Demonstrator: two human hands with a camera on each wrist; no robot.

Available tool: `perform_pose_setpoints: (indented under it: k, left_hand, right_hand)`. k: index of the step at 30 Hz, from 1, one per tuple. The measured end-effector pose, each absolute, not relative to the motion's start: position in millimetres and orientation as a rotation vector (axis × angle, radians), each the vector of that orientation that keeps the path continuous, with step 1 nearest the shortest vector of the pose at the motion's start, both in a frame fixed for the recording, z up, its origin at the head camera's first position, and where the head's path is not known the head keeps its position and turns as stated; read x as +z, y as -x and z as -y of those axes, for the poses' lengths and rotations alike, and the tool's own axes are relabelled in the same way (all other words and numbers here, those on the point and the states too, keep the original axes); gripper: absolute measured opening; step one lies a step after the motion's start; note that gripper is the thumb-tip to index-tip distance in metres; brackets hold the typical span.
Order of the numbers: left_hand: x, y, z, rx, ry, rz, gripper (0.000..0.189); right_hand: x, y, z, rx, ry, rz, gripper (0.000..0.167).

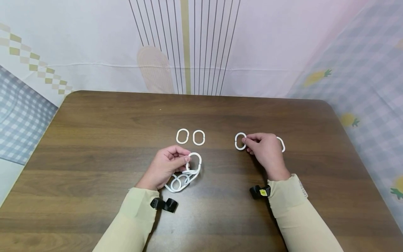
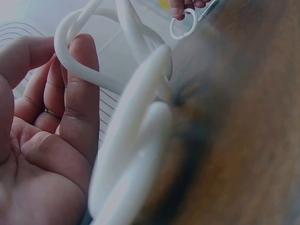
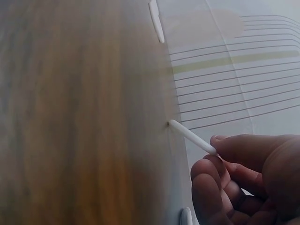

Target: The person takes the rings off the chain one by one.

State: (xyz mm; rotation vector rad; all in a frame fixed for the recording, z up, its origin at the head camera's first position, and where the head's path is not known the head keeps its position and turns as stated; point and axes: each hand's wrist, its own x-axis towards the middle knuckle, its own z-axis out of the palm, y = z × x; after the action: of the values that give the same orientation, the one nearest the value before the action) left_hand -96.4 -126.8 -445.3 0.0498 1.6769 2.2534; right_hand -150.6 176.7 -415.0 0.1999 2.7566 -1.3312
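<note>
My left hand pinches the top link of a white plastic chain between thumb and fingers. Several interlocked oval links hang from it, and they fill the middle of the left wrist view. Off to the right, my right hand pinches the edge of a single white oval link. In the right wrist view that link tilts, its far end right at the tabletop. Another white link lies partly hidden behind the right hand.
Two loose white oval links, one beside the other, lie beyond the left hand on the brown wooden table. A patterned cloth hangs behind the table's back edge. Each wrist wears a black camera.
</note>
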Motion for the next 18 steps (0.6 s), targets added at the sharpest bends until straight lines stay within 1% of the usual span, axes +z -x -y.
perform_pose_setpoints:
  k: [10, 18]
  left_hand:
    - [-444.1, 95.8, 126.7, 2.259, -0.043, -1.68, 0.024]
    - [-444.6, 95.7, 126.4, 2.258, -0.033, -1.67, 0.014]
  right_hand:
    - [-411.4, 150.0, -181.2, -1.348, -0.223, -2.758, 0.021]
    - [-411.2, 150.2, -184.4, -1.331, -0.244, -2.742, 0.022]
